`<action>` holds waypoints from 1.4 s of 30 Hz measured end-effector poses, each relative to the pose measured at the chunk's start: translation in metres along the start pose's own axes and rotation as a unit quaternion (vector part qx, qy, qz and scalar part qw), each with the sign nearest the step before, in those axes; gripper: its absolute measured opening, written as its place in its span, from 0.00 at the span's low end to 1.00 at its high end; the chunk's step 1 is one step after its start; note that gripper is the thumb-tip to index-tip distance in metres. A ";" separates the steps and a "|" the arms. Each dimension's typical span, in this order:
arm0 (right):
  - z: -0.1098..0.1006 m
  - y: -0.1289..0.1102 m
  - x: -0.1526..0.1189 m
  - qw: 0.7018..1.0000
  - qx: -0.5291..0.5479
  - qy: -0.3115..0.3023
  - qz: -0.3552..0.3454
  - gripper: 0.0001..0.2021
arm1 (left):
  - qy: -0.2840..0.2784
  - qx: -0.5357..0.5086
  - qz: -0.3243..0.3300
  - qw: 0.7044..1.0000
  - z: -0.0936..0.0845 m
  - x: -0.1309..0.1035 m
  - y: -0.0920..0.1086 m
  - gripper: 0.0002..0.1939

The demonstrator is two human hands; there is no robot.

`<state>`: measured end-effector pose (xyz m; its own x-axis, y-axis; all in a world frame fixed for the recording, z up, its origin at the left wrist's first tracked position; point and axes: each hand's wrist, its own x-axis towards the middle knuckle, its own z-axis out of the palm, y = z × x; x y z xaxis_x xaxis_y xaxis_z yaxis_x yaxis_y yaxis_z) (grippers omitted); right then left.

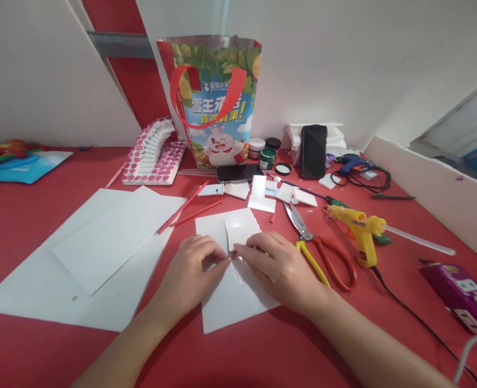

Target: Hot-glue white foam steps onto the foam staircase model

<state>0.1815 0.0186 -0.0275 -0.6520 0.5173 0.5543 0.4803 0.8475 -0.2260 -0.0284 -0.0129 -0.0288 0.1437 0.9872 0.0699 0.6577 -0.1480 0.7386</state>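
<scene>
My left hand (200,269) is closed in a pinch over the white board (218,315) in front of me, its thumb and forefinger meeting on something too small to make out. Opposite it, my right hand (287,269) has its fingertips together around a small red piece (234,255), mostly hidden by the fingers. Both sets of fingertips nearly touch. Just beyond them, a small white panel (242,231) stands or leans on the board; its lower right part is covered by my right hand. Thin red sticks (195,213) lie beyond my left hand.
Pliers-like cutters (303,223) with red and yellow handles lie right of my right hand, beside a yellow glue gun (357,229) with its cord. Large white sheets (112,237) cover the left. Small white pieces (262,203), phones (240,173) and a printed bag (222,145) stand farther back.
</scene>
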 end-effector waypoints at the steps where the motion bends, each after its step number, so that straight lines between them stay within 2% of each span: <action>1: -0.002 0.002 0.000 1.000 0.005 0.015 0.007 0.12 | -0.016 0.000 -0.009 1.000 -0.004 0.000 0.000 0.08; 4: -0.010 0.009 -0.001 0.997 0.000 0.053 0.051 0.10 | -0.038 0.006 -0.003 0.999 -0.013 -0.002 -0.001 0.10; 6: -0.013 0.015 -0.002 0.994 -0.010 0.065 0.088 0.10 | -0.043 0.033 0.008 0.998 -0.015 -0.006 -0.004 0.15; 8: -0.014 0.020 -0.003 0.991 -0.014 0.063 0.119 0.10 | -0.039 0.081 0.015 0.996 -0.011 -0.013 -0.009 0.26; 10: -0.013 0.024 -0.005 0.988 -0.011 0.055 0.141 0.11 | -0.002 0.133 0.032 0.991 -0.004 -0.021 -0.015 0.40; 12: -0.012 0.025 -0.006 0.987 -0.008 0.049 0.155 0.11 | 0.003 0.165 0.059 0.985 0.004 -0.028 -0.021 0.46; 15: -0.010 0.026 -0.007 0.985 -0.009 0.048 0.163 0.12 | -0.025 0.180 0.057 0.982 0.008 -0.032 -0.024 0.44; 22: -0.008 0.026 -0.006 0.986 -0.009 0.031 0.163 0.12 | -0.106 0.181 0.019 0.978 -0.003 -0.031 -0.017 0.38; 26: -0.007 0.024 -0.006 0.987 -0.006 0.017 0.159 0.12 | -0.125 0.158 0.018 0.979 -0.008 -0.030 -0.019 0.36; 33: -0.012 0.023 -0.005 0.990 -0.026 0.014 0.136 0.11 | -0.208 0.135 -0.035 0.968 -0.028 -0.018 0.002 0.37; 35: -0.019 0.020 -0.003 0.990 -0.051 0.032 0.125 0.12 | -0.206 0.120 -0.034 0.971 -0.030 -0.016 0.006 0.36; 38: -0.032 0.014 -0.001 0.981 -0.078 0.107 0.141 0.18 | -0.194 0.089 -0.025 0.977 -0.032 -0.015 0.006 0.36; 40: -0.037 0.013 -0.001 0.974 -0.092 0.150 0.140 0.11 | -0.167 0.072 -0.038 0.983 -0.035 -0.013 0.004 0.38; 41: -0.038 0.014 -0.002 0.973 -0.096 0.160 0.133 0.05 | -0.141 0.071 -0.047 0.986 -0.038 -0.010 0.003 0.36; 42: -0.038 0.015 -0.004 0.974 -0.098 0.161 0.124 0.06 | -0.104 0.078 -0.057 0.990 -0.042 -0.006 0.001 0.32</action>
<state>0.2135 0.0248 -0.0022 -0.2985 0.6132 0.7313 0.7228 0.6457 -0.2463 -0.0596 -0.0169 -0.0007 0.2002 0.9667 -0.1593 0.7817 -0.0596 0.6208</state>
